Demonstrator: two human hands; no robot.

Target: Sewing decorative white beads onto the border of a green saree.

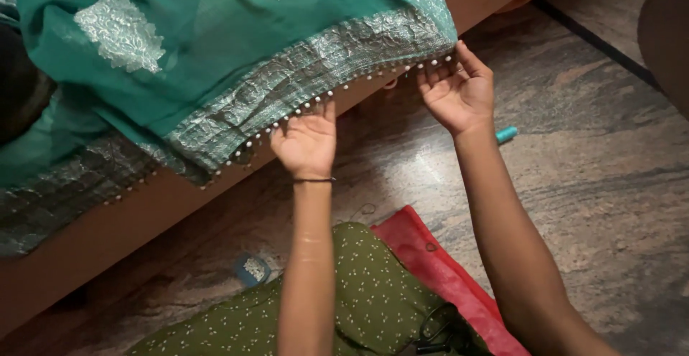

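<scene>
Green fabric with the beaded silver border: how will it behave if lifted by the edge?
Likely floppy: the green fabric drapes and folds over the ledge. Probably light, since it looks thin. The beaded edge between left hand and right hand may swing.

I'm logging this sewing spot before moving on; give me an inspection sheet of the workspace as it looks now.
Surface: mottled stone floor, wooden ledge.
Job's things: green cloth with silver border and white bead edging.
Clutter: red cloth, teal spool, small blue piece, dark scissors.
Grippers: left hand and right hand, palms up, fingers at the beaded edge.
Cables: nothing seen.
Surroundings: the person's green dotted garment.
</scene>
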